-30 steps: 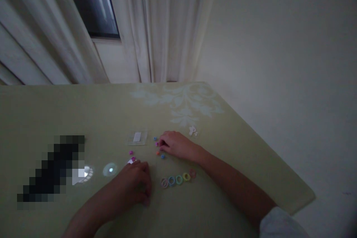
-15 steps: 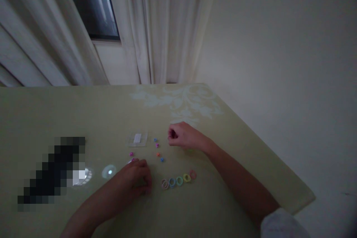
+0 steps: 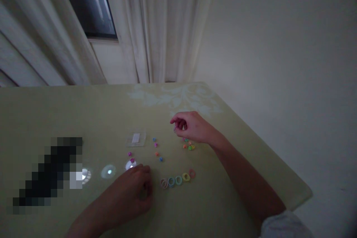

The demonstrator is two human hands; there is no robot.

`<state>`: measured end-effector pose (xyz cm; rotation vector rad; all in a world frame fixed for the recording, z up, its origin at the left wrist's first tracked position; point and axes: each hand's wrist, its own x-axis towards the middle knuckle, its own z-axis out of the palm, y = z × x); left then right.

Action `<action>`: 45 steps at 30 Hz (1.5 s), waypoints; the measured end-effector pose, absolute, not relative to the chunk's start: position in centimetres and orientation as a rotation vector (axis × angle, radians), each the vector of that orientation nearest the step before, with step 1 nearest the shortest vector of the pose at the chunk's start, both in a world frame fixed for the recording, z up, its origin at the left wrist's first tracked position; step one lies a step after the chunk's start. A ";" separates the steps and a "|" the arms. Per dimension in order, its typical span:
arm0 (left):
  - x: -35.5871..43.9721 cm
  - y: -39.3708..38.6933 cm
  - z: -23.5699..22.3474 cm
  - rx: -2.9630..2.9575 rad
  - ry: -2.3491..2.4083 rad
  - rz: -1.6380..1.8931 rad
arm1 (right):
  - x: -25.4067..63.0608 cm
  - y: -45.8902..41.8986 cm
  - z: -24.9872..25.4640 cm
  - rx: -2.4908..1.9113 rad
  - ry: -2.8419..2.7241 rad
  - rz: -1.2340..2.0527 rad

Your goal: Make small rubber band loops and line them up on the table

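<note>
My right hand (image 3: 191,126) hovers above the table with curled fingers. A small pale object (image 3: 175,129) shows at its fingertips, too blurred to name. Below that hand lies a cluster of coloured beads, with a green bead (image 3: 190,148) at its near side. My left hand (image 3: 136,186) is low over the table, its fingers bent toward the thumb; whatever is between them is hidden. To its right runs a row of small coloured bands, among them a blue band (image 3: 171,182) and a yellow band (image 3: 186,177). A magenta bead (image 3: 132,160) sits just beyond its knuckles.
A clear flat plastic case (image 3: 136,138) with a white label lies further back. More beads, including an orange bead (image 3: 157,154), are scattered between the hands. A dark pixelated shape (image 3: 50,171) covers the left. Curtains (image 3: 173,26) and a wall border the table (image 3: 83,111).
My right hand has risen slightly away and to the right, uncovering the bead cluster, and its index finger has straightened. My left hand has shifted slightly down, its fingers curled closer to the thumb.
</note>
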<state>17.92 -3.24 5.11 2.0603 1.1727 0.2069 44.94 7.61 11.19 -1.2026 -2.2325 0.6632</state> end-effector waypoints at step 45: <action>19.9 -1.5 4.6 1.199 1.006 1.182 | 40.8 4.2 10.5 -0.899 -2.306 1.091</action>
